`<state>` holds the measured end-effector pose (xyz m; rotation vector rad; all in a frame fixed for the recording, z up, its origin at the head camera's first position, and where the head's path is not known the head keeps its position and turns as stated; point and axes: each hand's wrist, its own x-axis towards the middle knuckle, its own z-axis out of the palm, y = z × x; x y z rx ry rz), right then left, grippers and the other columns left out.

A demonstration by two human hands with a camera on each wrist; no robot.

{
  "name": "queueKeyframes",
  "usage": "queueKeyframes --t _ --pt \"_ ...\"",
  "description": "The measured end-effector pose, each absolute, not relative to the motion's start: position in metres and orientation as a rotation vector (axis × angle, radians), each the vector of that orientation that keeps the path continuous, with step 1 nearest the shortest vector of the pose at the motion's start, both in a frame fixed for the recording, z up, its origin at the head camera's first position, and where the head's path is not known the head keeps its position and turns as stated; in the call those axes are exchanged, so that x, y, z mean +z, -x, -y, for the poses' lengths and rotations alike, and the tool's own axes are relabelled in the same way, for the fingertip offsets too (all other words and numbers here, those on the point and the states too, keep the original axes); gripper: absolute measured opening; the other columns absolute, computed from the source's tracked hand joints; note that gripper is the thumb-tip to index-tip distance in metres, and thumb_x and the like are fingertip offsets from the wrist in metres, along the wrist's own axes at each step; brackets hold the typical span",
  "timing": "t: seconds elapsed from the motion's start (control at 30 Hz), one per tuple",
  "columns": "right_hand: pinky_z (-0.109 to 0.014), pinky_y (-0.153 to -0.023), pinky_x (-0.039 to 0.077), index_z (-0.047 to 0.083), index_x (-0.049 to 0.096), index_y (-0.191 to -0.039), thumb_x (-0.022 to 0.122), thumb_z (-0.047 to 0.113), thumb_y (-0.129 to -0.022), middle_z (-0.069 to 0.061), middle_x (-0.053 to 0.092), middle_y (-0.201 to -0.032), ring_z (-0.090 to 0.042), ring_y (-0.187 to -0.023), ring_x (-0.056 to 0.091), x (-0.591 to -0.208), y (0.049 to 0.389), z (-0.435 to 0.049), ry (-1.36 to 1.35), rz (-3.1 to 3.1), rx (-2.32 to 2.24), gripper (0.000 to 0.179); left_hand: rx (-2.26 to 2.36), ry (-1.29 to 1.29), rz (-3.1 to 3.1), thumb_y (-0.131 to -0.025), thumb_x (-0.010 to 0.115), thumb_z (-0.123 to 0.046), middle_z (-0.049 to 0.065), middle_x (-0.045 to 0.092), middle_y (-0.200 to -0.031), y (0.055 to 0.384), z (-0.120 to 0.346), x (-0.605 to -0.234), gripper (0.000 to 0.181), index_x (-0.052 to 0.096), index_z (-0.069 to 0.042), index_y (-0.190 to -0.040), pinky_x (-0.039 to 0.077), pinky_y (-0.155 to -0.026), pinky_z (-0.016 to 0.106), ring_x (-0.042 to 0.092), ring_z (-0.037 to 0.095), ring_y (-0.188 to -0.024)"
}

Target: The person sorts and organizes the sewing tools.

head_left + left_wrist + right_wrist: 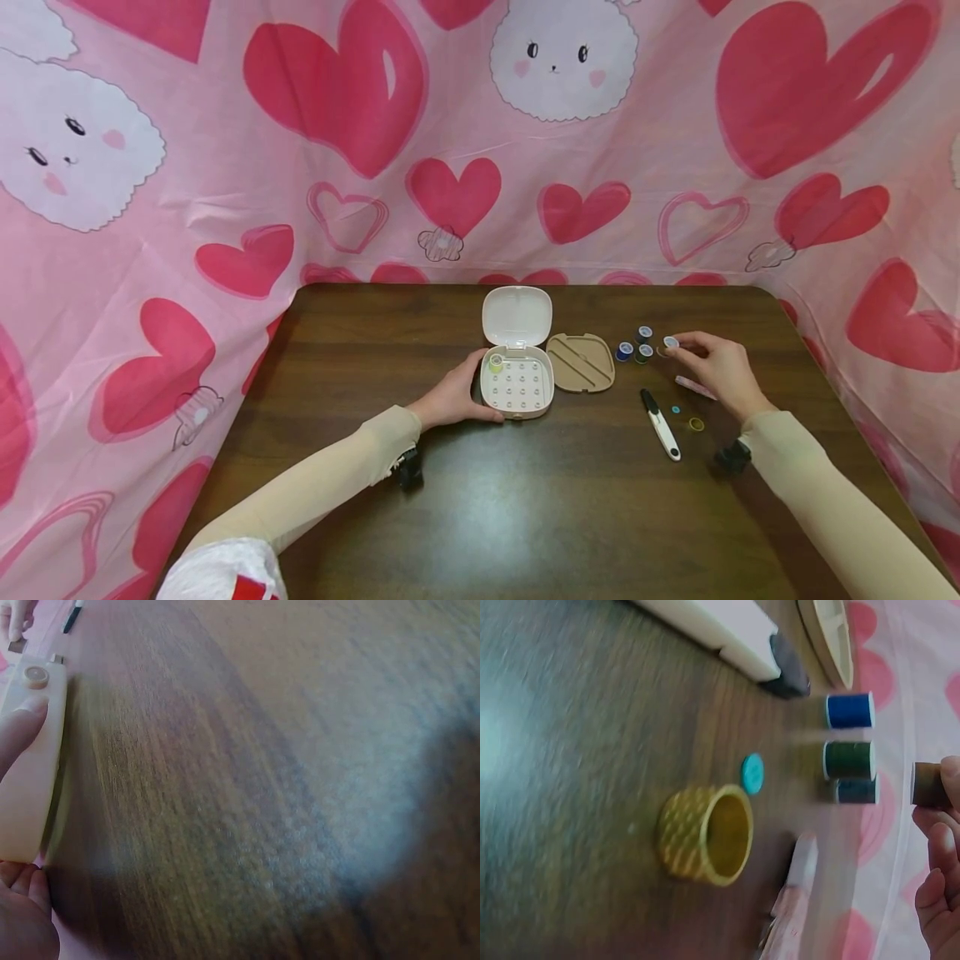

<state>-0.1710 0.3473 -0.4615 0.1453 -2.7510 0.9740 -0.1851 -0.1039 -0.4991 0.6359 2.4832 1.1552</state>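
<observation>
My left hand (pixel 453 393) grips the left side of an open white sewing box (pixel 552 390), its thumb along the front near the round catch (pixel 35 676). The box's lid (pixel 517 315) stands raised at the back. Inside are rows of small pegs, and a yellow thread spool (pixel 496 364) sits at the back left corner. On the right, my right hand (pixel 723 371) pinches a brown thread spool (pixel 928 785) between thumb and fingers, above the table. Close by stand a blue spool (pixel 850 711), a green spool (pixel 849 760) and a dark teal spool (pixel 857 791).
A tan grooved tray (pixel 592 367) lies against the box's right side. Nearer me are a white tool with a black end (pixel 662 427), a turquoise button (pixel 752 773), a gold thimble (pixel 705 835) and a slim pink-and-white item (pixel 793 900). Heart-patterned cloth (pixel 450 275) hangs behind the table.
</observation>
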Motion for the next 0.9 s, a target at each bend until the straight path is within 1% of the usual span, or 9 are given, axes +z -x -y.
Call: queueKeyframes --t 0.1,0.2,0.3,0.37,0.43,0.63,0.8,0.9 --pt "-0.005 -0.067 0.047 0.002 0.076 -0.113 0.077 0.025 -0.097 -0.017 0.076 -0.101 0.005 -0.077 0.058 -0.458 0.17 -0.341 -0.167 2.756 1.025 0.028 1.147 -0.633 -2.482 -0.072 0.098 -0.036 0.012 0.039 -0.161 0.185 0.104 -0.499 0.121 0.022 -0.01 -0.163 0.033 -0.121 0.046 0.042 0.027 -0.144" --pt "-0.013 -0.063 0.054 0.004 0.076 -0.114 0.076 0.026 -0.097 -0.018 0.076 -0.104 0.001 -0.078 0.061 -0.455 0.169 -0.334 -0.191 2.763 1.08 0.028 1.149 -0.632 -2.481 -0.072 0.097 -0.036 0.012 0.04 -0.16 0.184 0.104 -0.499 0.12 0.022 -0.009 -0.162 0.033 -0.121 0.046 0.042 0.027 -0.144" --pt "-0.02 -0.059 0.057 0.005 0.077 -0.114 0.077 0.027 -0.097 -0.017 0.077 -0.104 -0.001 -0.078 0.063 -0.453 0.17 -0.327 -0.225 2.757 1.094 0.028 1.152 -0.627 -2.481 -0.073 0.097 -0.036 0.012 0.04 -0.16 0.184 0.104 -0.499 0.12 0.023 -0.01 -0.162 0.032 -0.122 0.046 0.042 0.027 -0.144" --pt "-0.021 -0.057 0.056 0.006 0.077 -0.112 0.077 0.025 -0.097 -0.015 0.077 -0.102 -0.001 -0.077 0.063 -0.453 0.171 -0.323 -0.257 2.75 1.074 0.025 1.151 -0.624 -2.482 -0.073 0.097 -0.036 0.012 0.04 -0.16 0.184 0.104 -0.498 0.12 0.023 -0.01 -0.162 0.032 -0.122 0.047 0.042 0.027 -0.144" --pt "-0.018 -0.058 0.054 0.005 0.078 -0.11 0.077 0.023 -0.097 -0.014 0.078 -0.1 0.001 -0.077 0.063 -0.453 0.172 -0.319 -0.295 2.733 1.054 0.022 1.146 -0.622 -2.484 -0.073 0.097 -0.036 0.012 0.04 -0.16 0.184 0.104 -0.499 0.119 0.023 -0.01 -0.162 0.032 -0.122 0.046 0.042 0.027 -0.144" --pt "-0.005 -0.071 0.045 0.003 0.079 -0.106 0.08 0.016 -0.093 -0.015 0.078 -0.098 0.005 -0.08 0.063 -0.453 0.175 -0.309 -0.38 2.678 1.013 0.018 1.153 -0.623 -2.49 -0.072 0.098 -0.035 0.012 0.041 -0.16 0.185 0.103 -0.499 0.119 0.024 -0.009 -0.162 0.032 -0.121 0.046 0.043 0.027 -0.144" --pt "-0.005 -0.071 0.045 0.004 0.079 -0.104 0.082 0.014 -0.092 -0.016 0.078 -0.099 0.001 -0.081 0.065 -0.453 0.177 -0.301 -0.411 2.672 1.018 0.017 1.145 -0.621 -2.49 -0.072 0.098 -0.035 0.012 0.041 -0.16 0.185 0.103 -0.499 0.119 0.024 -0.01 -0.162 0.032 -0.122 0.046 0.043 0.027 -0.144" --pt "-0.005 -0.071 0.046 0.005 0.08 -0.105 0.082 0.015 -0.092 -0.013 0.078 -0.099 -0.001 -0.081 0.065 -0.453 0.177 -0.296 -0.421 2.679 1.018 0.017 1.144 -0.622 -2.489 -0.072 0.097 -0.036 0.011 0.041 -0.16 0.185 0.103 -0.5 0.119 0.023 -0.01 -0.162 0.032 -0.122 0.046 0.043 0.027 -0.144"
